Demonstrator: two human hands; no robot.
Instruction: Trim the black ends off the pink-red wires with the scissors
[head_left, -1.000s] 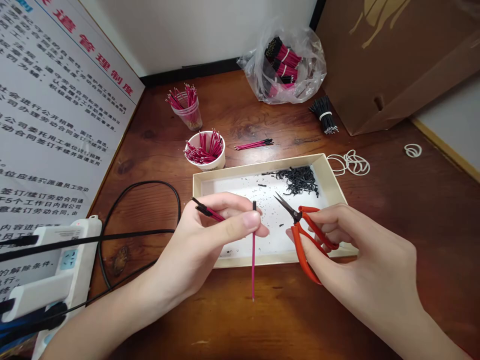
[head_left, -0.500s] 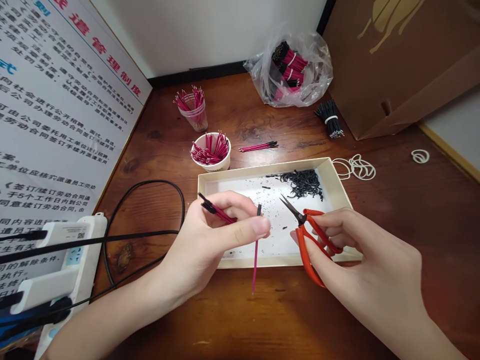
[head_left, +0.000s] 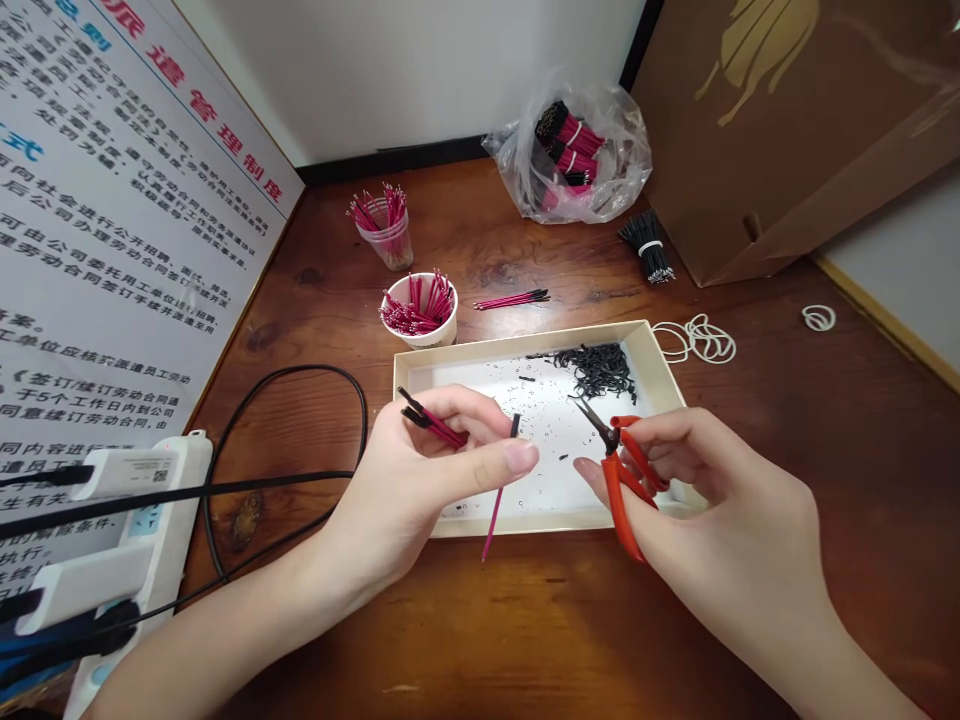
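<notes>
A: Head view: what does the left hand hold?
B: The left hand (head_left: 420, 470) pinches one pink wire (head_left: 495, 508), tilted over the front rim of the tray (head_left: 525, 524); spare wires (head_left: 431, 422) sit behind its fingers.
A: And the right hand?
B: The right hand (head_left: 712, 490) is closed round the red-handled snips (head_left: 619, 480), just beside that wire and above the tray on the tabletop (head_left: 525, 620).

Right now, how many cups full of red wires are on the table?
2. A white cup stands just behind the tray's far left corner; a clear cup stands farther back, beside the poster.
</notes>
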